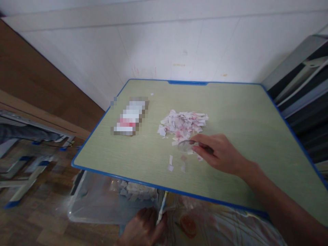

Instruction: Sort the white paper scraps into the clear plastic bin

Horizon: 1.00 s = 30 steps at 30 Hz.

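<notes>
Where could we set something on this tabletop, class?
Bare: the tabletop between the paper scraps and right blue edge, beyond the right hand; also its near-left corner, below the pixelated item. Crowded: the scrap-strewn centre.

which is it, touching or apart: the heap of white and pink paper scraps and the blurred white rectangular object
Apart. The head view shows pale green tabletop between the heap of paper scraps and the blurred rectangular object.

On your table point(246, 119): paper heap point(183, 123), centre; masked item point(131, 118), left; loose scraps point(171, 160), before the heap. Your right hand point(221, 153): at the heap's near right edge. Below the table's near edge, left: bin point(96, 194), further scraps point(138, 192) inside; your left hand point(146, 227), near it. Behind: wall point(166, 48).
</notes>
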Each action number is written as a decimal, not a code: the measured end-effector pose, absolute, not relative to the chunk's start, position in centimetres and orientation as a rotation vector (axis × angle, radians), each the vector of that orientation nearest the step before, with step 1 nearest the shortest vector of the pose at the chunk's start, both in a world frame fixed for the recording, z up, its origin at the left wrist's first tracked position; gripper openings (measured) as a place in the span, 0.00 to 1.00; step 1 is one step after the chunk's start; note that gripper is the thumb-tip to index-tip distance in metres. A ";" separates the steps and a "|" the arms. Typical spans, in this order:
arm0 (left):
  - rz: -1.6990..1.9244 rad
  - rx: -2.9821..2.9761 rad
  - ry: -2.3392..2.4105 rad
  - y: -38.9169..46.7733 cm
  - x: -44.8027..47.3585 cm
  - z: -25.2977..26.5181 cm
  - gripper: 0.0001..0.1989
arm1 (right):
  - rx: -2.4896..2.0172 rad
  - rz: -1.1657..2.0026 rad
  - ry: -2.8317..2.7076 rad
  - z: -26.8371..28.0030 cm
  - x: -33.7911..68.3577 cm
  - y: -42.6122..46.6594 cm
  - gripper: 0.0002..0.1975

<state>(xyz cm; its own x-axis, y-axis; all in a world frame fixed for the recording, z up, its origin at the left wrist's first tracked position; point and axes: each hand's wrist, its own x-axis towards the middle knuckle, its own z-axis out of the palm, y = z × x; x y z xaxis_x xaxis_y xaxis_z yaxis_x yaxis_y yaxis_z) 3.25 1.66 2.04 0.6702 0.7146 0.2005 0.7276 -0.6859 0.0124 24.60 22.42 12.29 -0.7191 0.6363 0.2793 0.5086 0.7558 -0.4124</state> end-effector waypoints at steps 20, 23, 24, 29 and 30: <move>-0.337 -2.803 -1.215 1.6 3.3 2.0 0.12 | -0.870 0.467 -2.514 12.3 25.1 22.5 0.11; -0.329 -2.824 -1.222 1.5 3.2 2.1 0.12 | -0.892 0.476 -2.551 12.2 25.1 22.4 0.12; -0.329 -2.834 -1.222 1.5 3.2 2.1 0.12 | -0.912 0.448 -2.563 12.2 25.1 22.5 0.12; -0.335 -2.821 -1.204 1.5 3.2 2.0 0.13 | -0.985 0.262 -2.604 11.9 25.0 22.6 0.13; -0.333 -2.817 -1.200 1.6 3.3 2.0 0.13 | -0.985 0.253 -2.609 11.8 24.9 22.6 0.14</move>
<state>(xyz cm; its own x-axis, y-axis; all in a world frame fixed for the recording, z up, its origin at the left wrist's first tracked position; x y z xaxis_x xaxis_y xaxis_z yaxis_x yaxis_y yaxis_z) 3.25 1.58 2.03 0.6732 0.7055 0.2215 0.7188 -0.6947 0.0280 24.95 22.61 11.85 -0.7020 0.6666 0.2506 0.6061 0.7440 -0.2812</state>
